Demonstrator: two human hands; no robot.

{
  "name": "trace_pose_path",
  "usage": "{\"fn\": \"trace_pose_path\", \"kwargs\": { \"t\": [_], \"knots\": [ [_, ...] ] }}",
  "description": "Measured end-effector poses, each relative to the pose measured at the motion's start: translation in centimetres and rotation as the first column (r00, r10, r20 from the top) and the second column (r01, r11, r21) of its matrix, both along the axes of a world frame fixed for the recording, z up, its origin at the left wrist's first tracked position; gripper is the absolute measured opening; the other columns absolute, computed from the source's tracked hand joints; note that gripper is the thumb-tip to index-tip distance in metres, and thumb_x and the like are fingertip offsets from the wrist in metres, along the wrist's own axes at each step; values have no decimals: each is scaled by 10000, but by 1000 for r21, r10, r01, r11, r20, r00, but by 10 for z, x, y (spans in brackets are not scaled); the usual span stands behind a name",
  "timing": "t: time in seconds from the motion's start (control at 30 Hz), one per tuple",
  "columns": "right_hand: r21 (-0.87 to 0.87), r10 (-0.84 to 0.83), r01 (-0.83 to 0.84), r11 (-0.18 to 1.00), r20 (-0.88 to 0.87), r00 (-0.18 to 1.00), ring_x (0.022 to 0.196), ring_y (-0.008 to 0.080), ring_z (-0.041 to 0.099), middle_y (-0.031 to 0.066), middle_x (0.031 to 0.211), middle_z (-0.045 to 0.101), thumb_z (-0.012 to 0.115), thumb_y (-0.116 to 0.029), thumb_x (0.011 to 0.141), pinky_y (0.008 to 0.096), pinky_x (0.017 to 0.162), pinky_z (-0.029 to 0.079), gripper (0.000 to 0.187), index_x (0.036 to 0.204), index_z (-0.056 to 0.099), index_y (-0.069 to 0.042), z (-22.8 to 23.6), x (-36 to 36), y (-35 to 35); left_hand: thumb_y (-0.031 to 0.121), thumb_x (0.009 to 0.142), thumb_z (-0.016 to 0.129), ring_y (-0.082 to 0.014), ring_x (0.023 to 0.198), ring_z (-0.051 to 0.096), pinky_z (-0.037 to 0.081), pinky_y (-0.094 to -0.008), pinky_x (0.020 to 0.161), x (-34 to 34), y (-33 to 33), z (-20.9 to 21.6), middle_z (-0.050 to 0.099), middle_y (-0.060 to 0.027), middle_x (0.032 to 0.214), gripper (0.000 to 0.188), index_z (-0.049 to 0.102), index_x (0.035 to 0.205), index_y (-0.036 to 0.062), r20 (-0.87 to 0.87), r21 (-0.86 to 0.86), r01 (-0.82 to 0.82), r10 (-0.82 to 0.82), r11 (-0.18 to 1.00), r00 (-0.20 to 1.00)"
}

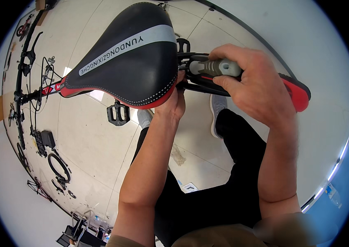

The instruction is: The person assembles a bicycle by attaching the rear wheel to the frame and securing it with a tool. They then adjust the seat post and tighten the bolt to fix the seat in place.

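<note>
A bicycle saddle (129, 53), black with a grey band and red edging, takes up the upper middle. My left hand (174, 103) reaches up under its rear edge; the saddle hides most of the fingers and whatever they touch. Just right of the saddle, my right hand (259, 84) is closed on a screwdriver (213, 67) by its grey ribbed handle. The handle points left, toward the parts below the saddle, where its tip is hidden. Under the right hand runs a black rear mudguard with a red end (299, 95).
The bicycle's handlebar (20, 96) and cables are at the left. A black pedal (118, 114) shows below the saddle and another pedal (183, 45) beyond it. Loose bicycle parts, including a small wheel (59, 168), lie on the tiled floor (92, 164). A white wall stands at the right.
</note>
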State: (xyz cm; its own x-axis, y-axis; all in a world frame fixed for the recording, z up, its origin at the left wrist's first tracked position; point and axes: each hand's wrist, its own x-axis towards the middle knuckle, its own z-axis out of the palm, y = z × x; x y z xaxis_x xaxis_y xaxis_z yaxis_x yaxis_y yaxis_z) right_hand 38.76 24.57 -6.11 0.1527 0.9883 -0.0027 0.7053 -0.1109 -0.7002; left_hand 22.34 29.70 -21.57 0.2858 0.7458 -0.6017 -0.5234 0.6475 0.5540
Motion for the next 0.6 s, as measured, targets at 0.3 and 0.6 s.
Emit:
{"fn": "trace_pose_path", "kwargs": {
  "t": [0.3, 0.6],
  "knots": [
    [-41, -9, 9, 999, -2, 1000, 733, 413, 642, 229, 749, 658, 699, -50, 779, 458, 731, 513, 189, 954, 703, 22, 5, -2, -2, -56, 942, 609, -150, 839, 554, 430, -311, 835, 3, 0, 2, 619, -23, 949, 156, 637, 1039, 62, 6, 24, 1, -1, 1000, 1000],
    [-184, -61, 64, 981, 20, 998, 704, 292, 648, 191, 808, 686, 723, -71, 816, 363, 685, 511, 239, 1033, 693, 25, 12, -10, 0, -58, 935, 608, -152, 809, 558, 447, -308, 807, 0, 0, 1, 596, -32, 914, 143, 612, 1024, 53, 18, 22, -2, 1, 1000, 1000]
  ]
}}
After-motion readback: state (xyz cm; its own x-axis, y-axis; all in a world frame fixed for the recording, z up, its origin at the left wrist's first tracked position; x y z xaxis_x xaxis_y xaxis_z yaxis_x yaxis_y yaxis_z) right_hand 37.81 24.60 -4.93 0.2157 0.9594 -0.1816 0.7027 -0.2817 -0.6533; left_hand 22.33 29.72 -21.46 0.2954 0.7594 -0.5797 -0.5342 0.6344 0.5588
